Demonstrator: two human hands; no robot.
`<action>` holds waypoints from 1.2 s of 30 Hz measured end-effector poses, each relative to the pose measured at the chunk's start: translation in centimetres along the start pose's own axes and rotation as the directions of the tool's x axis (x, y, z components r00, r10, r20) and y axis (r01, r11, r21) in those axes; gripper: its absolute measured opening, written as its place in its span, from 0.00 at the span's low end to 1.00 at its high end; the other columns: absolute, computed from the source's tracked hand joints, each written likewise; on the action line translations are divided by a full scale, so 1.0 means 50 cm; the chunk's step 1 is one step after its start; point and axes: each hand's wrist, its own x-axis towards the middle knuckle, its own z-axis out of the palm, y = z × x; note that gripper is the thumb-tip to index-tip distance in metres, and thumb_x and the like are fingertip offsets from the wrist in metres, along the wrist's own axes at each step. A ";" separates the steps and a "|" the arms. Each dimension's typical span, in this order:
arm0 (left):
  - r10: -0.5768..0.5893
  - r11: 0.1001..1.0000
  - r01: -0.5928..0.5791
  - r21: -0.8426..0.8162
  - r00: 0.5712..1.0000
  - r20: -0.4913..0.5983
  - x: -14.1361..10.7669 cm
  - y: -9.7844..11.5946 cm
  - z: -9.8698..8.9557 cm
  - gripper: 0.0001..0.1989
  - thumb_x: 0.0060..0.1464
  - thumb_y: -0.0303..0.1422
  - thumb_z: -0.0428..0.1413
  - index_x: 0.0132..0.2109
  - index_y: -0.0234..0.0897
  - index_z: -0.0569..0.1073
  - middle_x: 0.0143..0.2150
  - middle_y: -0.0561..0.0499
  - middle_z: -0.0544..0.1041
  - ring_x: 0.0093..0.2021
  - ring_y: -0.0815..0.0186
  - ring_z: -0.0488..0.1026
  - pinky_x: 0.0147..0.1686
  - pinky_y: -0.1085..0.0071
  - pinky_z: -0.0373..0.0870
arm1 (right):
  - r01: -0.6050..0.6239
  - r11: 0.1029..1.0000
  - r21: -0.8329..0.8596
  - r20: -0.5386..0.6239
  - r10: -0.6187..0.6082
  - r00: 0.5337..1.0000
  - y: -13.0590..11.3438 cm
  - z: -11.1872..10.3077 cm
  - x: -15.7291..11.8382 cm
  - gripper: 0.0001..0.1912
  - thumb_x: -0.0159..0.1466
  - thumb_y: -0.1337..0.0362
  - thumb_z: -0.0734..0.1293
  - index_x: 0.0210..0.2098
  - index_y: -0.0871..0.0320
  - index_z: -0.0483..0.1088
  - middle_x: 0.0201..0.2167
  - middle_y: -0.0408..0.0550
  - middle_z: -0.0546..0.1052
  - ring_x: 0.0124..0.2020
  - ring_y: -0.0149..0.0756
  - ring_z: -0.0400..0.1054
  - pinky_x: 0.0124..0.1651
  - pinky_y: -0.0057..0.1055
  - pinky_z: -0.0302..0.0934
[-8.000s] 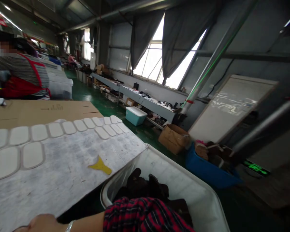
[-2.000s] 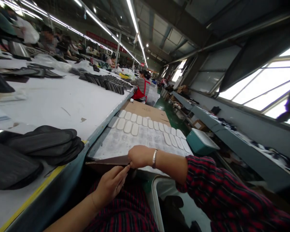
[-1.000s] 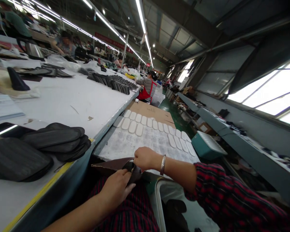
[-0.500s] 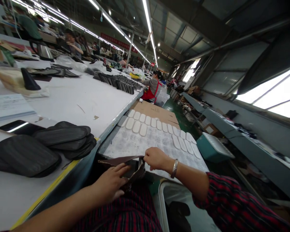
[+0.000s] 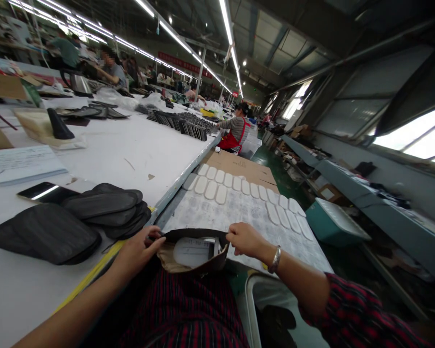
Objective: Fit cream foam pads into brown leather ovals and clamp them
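Note:
A dark leather-like piece [image 5: 212, 266], shaped like an open pouch, is held above the lap. Inside it lies a pale rounded plate [image 5: 191, 252] with faint writing. My left hand [image 5: 139, 249] pinches its left end, thumb and fingers on the rim. At the right end, the closed fingers of my right hand [image 5: 247, 239] grip the top corner. Black oval pads [image 5: 45, 234] are piled on the white table left of my left hand. Pale oval pieces [image 5: 221, 194] lie in rows on the board beyond both hands.
The white table [image 5: 119, 150] bears a phone [image 5: 47, 192], paper [image 5: 27, 163] and a row of dark pieces [image 5: 181, 124]. A bin [image 5: 252, 299] with black pieces stands below my right arm. A teal bin [image 5: 335, 222] is at right. A person in a red apron [image 5: 235, 133] sits ahead.
My left hand has moved from the front of the piece to its left end and gripped it. The piece now gapes open, showing the pale plate. The view has shifted slightly.

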 end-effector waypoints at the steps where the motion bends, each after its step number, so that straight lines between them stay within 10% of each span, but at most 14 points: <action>1: -0.023 0.999 0.020 -0.027 0.995 -0.099 0.014 -0.012 -0.001 0.30 0.44 0.48 0.56 0.50 0.34 0.66 0.45 0.42 0.75 0.42 0.56 0.74 0.41 0.64 0.70 | -0.009 0.999 0.046 0.012 0.009 1.000 0.011 0.005 0.002 0.10 0.57 0.68 0.56 0.28 0.62 0.68 0.23 0.48 0.76 0.21 0.29 0.71 0.23 0.19 0.56; 3: -0.126 0.973 0.113 -0.203 0.991 -0.053 0.029 -0.030 0.012 0.34 0.38 0.46 0.60 0.51 0.33 0.65 0.48 0.40 0.73 0.48 0.54 0.71 0.45 0.62 0.68 | -0.036 0.990 0.136 0.034 0.031 0.999 0.032 0.016 0.007 0.09 0.57 0.67 0.56 0.28 0.62 0.66 0.22 0.47 0.75 0.19 0.28 0.70 0.21 0.19 0.56; 7: -0.263 0.731 0.456 -0.508 0.875 0.407 0.026 -0.035 0.069 0.21 0.40 0.40 0.59 0.41 0.33 0.72 0.38 0.44 0.78 0.37 0.59 0.75 0.36 0.67 0.73 | -0.058 0.973 0.225 0.026 0.054 0.998 0.076 0.029 0.020 0.07 0.57 0.67 0.57 0.26 0.61 0.64 0.21 0.44 0.73 0.19 0.29 0.71 0.19 0.17 0.56; 16: -0.369 0.704 0.541 -0.460 0.832 0.414 0.058 -0.012 0.122 0.11 0.46 0.39 0.57 0.34 0.36 0.72 0.22 0.53 0.75 0.25 0.63 0.73 0.20 0.72 0.70 | -0.250 0.890 0.382 0.253 0.159 0.954 0.123 0.065 0.036 0.08 0.60 0.66 0.58 0.26 0.61 0.62 0.25 0.46 0.73 0.21 0.33 0.72 0.20 0.24 0.65; 21: -0.470 0.499 0.649 -0.575 0.759 0.450 0.032 -0.019 0.140 0.11 0.51 0.39 0.55 0.38 0.36 0.71 0.27 0.50 0.77 0.27 0.63 0.75 0.24 0.69 0.73 | -0.233 0.762 0.604 0.282 0.069 0.957 0.118 0.078 0.014 0.20 0.63 0.48 0.54 0.41 0.59 0.60 0.36 0.50 0.72 0.23 0.32 0.72 0.21 0.27 0.67; 26: -0.455 0.336 0.680 -0.651 0.723 0.520 0.016 -0.039 0.161 0.13 0.54 0.38 0.53 0.43 0.35 0.68 0.33 0.46 0.77 0.32 0.61 0.76 0.29 0.67 0.76 | -0.238 0.886 0.399 0.269 0.135 0.954 0.120 0.067 0.004 0.39 0.55 0.37 0.58 0.53 0.61 0.52 0.21 0.45 0.71 0.16 0.37 0.69 0.15 0.28 0.64; 36: -0.409 0.554 0.632 -0.542 0.774 0.483 0.022 -0.040 0.150 0.12 0.49 0.31 0.55 0.43 0.34 0.68 0.30 0.48 0.77 0.31 0.61 0.76 0.29 0.66 0.75 | -0.414 0.800 0.434 0.524 0.150 0.839 0.049 0.075 0.066 0.09 0.64 0.63 0.56 0.28 0.61 0.60 0.13 0.41 0.67 0.14 0.32 0.67 0.18 0.26 0.65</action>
